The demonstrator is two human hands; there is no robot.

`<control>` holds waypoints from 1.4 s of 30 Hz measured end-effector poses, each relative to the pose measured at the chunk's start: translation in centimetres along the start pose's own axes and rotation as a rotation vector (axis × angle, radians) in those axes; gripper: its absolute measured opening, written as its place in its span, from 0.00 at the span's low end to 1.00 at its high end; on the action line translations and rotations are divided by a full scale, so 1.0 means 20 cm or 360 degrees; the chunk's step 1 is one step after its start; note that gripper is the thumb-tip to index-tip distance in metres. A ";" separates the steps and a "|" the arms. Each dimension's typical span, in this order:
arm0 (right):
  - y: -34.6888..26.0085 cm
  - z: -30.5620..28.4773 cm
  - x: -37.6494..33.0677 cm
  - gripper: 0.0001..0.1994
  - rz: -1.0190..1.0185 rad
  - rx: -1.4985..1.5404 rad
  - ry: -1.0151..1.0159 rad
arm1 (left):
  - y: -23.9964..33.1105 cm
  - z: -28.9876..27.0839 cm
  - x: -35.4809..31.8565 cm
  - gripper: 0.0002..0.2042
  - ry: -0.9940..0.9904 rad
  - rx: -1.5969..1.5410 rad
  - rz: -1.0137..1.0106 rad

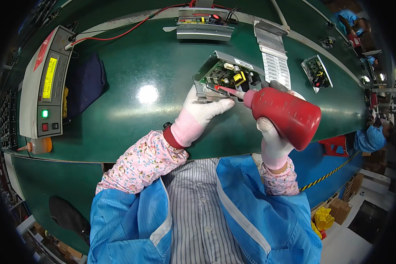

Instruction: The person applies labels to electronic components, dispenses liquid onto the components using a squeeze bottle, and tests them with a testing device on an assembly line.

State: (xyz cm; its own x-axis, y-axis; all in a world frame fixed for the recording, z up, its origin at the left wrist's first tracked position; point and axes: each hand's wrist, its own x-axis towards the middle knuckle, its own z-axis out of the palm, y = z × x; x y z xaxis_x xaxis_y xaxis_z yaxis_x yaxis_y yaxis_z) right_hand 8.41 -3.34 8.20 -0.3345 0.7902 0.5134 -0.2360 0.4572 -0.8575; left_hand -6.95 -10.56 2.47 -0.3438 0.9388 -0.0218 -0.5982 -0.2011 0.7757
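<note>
My gloved left hand [201,109] grips the near left corner of a metal-framed power supply board [229,75], its frame tilted on the table. Green circuit board with yellow and black parts shows inside the frame. In my gloved right hand [275,136] is a red squeeze bottle [288,114], tipped over with its pale nozzle pointing left. The nozzle's red tip reaches the board's near edge, close to my left fingers; whether it touches cannot be made out. Some right-hand fingers are hidden behind the bottle.
A tester with a lit yellow display [48,79] stands at left, beside dark cloth [88,83] and a small orange bottle [40,145]. Another framed board [204,28] lies at the back, a label sheet [276,70] and a third board [317,74] at right. Other people work far right.
</note>
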 end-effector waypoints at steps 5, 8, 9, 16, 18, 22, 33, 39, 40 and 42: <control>-0.01 0.00 0.00 0.37 0.0030 0.0128 -0.0012 | -0.01 -0.02 0.00 0.19 -0.0019 0.0049 0.0008; 0.01 -0.01 0.00 0.37 0.0024 0.0137 -0.0011 | -0.01 -0.02 0.01 0.18 -0.0025 0.0066 -0.0005; 0.03 -0.02 -0.01 0.36 0.0022 0.0137 0.0000 | -0.01 -0.02 0.00 0.18 -0.0022 0.0068 -0.0021; 0.07 -0.01 -0.04 0.32 0.0090 0.0282 0.0141 | -0.02 -0.05 0.00 0.22 0.0068 0.0044 -0.0059; 0.07 -0.01 -0.04 0.32 0.0108 0.0286 0.0137 | -0.02 -0.03 0.00 0.21 0.0066 0.0049 -0.0030; 0.08 -0.01 -0.05 0.31 0.0257 0.0373 0.0191 | -0.01 0.02 0.00 0.17 0.0061 0.0063 0.0056; -0.11 -0.18 0.07 0.31 0.0908 0.1929 0.0553 | 0.02 0.01 0.03 0.19 0.0029 -0.0463 -0.0100; 0.01 -0.17 -0.07 0.34 0.0362 0.0466 0.0410 | 0.03 0.01 0.02 0.19 0.0055 -0.0481 -0.0105; 0.02 -0.17 -0.08 0.34 0.0313 0.0346 0.0380 | 0.03 0.01 0.02 0.19 0.0054 -0.0465 -0.0118; 0.03 -0.17 -0.08 0.35 0.0266 0.0228 0.0347 | 0.03 0.01 0.02 0.19 0.0056 -0.0448 -0.0130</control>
State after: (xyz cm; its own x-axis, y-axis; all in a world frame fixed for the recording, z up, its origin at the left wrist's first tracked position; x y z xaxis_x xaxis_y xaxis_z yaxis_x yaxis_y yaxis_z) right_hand 11.85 -3.04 6.80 -0.1794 0.9257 0.3331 -0.3258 0.2635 -0.9080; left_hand -7.31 -10.26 2.94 -0.3083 0.9457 -0.1026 -0.8005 -0.1996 0.5651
